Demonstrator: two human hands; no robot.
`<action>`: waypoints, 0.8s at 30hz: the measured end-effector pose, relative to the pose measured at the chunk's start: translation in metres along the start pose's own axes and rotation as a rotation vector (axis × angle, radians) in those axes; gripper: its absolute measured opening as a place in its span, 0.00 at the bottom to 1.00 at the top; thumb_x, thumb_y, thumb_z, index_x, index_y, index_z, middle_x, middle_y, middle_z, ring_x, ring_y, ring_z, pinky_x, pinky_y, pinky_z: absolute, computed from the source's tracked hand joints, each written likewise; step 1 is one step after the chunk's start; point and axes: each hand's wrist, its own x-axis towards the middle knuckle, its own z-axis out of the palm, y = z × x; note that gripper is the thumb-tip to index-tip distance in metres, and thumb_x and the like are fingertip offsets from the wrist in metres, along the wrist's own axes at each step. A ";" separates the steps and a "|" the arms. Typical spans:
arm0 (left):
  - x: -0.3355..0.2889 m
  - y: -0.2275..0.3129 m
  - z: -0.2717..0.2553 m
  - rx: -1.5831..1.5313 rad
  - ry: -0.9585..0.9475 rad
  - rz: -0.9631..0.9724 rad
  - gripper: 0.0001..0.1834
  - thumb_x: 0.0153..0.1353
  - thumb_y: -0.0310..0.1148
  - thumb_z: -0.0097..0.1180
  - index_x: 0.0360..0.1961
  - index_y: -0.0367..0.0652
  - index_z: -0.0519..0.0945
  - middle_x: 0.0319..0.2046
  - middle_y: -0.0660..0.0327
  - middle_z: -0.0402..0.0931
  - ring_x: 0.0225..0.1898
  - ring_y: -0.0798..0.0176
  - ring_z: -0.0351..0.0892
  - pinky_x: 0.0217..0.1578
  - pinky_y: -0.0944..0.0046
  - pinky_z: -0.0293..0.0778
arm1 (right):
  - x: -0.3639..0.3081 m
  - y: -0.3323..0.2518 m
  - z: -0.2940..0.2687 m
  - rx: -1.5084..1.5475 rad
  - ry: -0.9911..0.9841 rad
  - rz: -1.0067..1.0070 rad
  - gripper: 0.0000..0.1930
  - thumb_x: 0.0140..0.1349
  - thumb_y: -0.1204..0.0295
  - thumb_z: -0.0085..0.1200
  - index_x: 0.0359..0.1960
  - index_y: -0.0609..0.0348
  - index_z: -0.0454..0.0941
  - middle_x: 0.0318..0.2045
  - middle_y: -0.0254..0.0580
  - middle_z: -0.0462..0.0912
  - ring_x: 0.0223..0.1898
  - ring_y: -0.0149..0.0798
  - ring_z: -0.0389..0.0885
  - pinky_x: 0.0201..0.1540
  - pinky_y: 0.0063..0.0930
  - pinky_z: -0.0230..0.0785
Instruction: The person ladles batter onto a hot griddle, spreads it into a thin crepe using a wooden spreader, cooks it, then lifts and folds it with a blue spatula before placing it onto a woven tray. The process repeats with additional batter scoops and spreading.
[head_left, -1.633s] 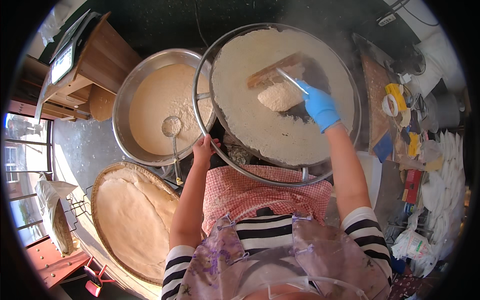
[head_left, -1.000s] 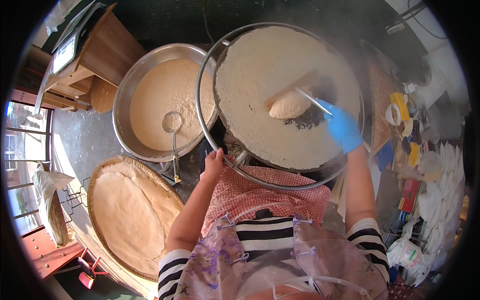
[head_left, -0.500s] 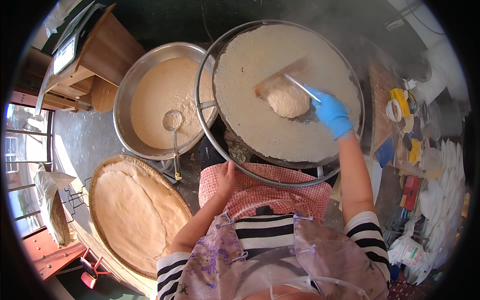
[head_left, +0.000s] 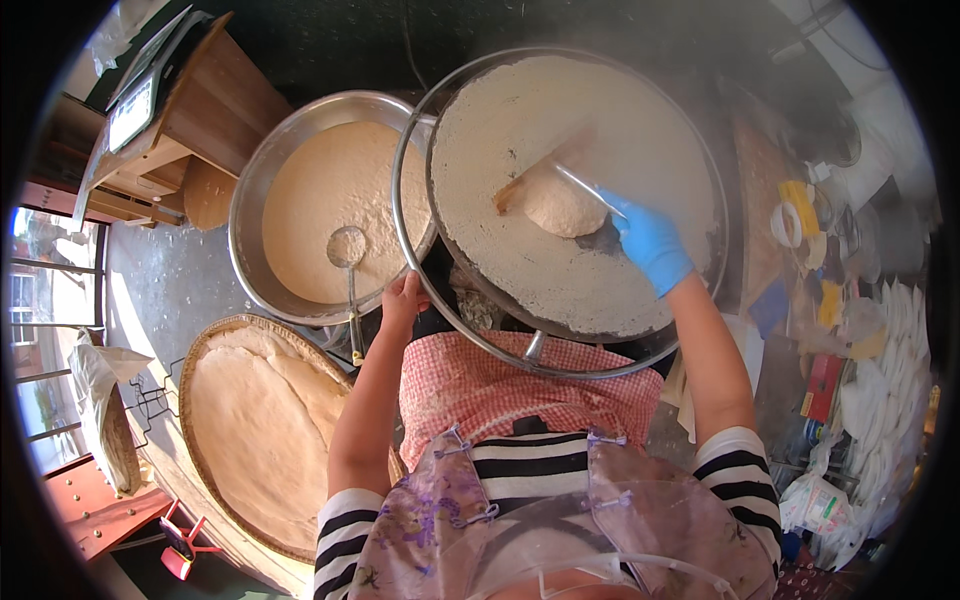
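Observation:
A round griddle (head_left: 468, 245), coated with a thin pale layer of batter, is ringed by a metal hoop (head_left: 396, 190). My left hand (head_left: 403, 298) has its fingers closed on the near left part of this hoop, bare. In a blue glove, my right hand (head_left: 652, 245) grips the metal handle of a scraper (head_left: 578, 183) with a wooden blade. The blade stands on the griddle behind a soft lump of batter (head_left: 566, 208). Steam partly blurs the blade and the far right of the griddle.
Left of the griddle is a steel basin (head_left: 246, 240) of batter, with a ladle (head_left: 347, 248) in it. Below that, a round woven tray (head_left: 187, 395) bears large thin flatbreads (head_left: 260, 430). At the right lie tape rolls (head_left: 786, 225) and plastic bags (head_left: 880, 390).
The hoop has turned clockwise, its spokes shifting round, and my left hand has moved forward and left with it. The scraper and batter lump have shifted slightly left; my right hand too.

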 end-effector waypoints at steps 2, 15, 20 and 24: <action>-0.021 -0.014 -0.004 -0.016 -0.031 -0.021 0.18 0.63 0.43 0.46 0.42 0.37 0.73 0.29 0.60 0.77 0.28 0.69 0.77 0.26 0.73 0.70 | -0.005 0.003 -0.004 0.051 -0.020 0.088 0.24 0.56 0.80 0.41 0.55 0.43 0.69 0.39 0.52 0.78 0.36 0.42 0.77 0.43 0.31 0.68; -0.069 -0.070 0.054 -0.238 -0.008 -0.055 0.15 0.65 0.39 0.42 0.39 0.36 0.72 0.28 0.56 0.78 0.25 0.65 0.77 0.27 0.67 0.75 | -0.004 0.019 0.001 0.034 0.005 0.048 0.24 0.56 0.78 0.41 0.55 0.42 0.68 0.36 0.49 0.78 0.29 0.39 0.75 0.38 0.29 0.68; -0.019 -0.019 0.014 -0.076 -0.101 -0.104 0.19 0.65 0.41 0.41 0.48 0.35 0.67 0.32 0.53 0.77 0.31 0.59 0.80 0.31 0.64 0.76 | 0.002 0.033 -0.011 0.112 0.016 0.026 0.24 0.57 0.76 0.42 0.57 0.42 0.66 0.31 0.50 0.77 0.26 0.40 0.74 0.35 0.30 0.68; -0.009 -0.012 0.018 -0.071 -0.007 -0.020 0.21 0.65 0.43 0.41 0.47 0.35 0.67 0.33 0.52 0.77 0.31 0.59 0.80 0.31 0.63 0.76 | 0.010 0.017 0.032 0.039 0.019 0.073 0.27 0.57 0.75 0.42 0.60 0.43 0.60 0.27 0.55 0.75 0.25 0.44 0.74 0.32 0.35 0.68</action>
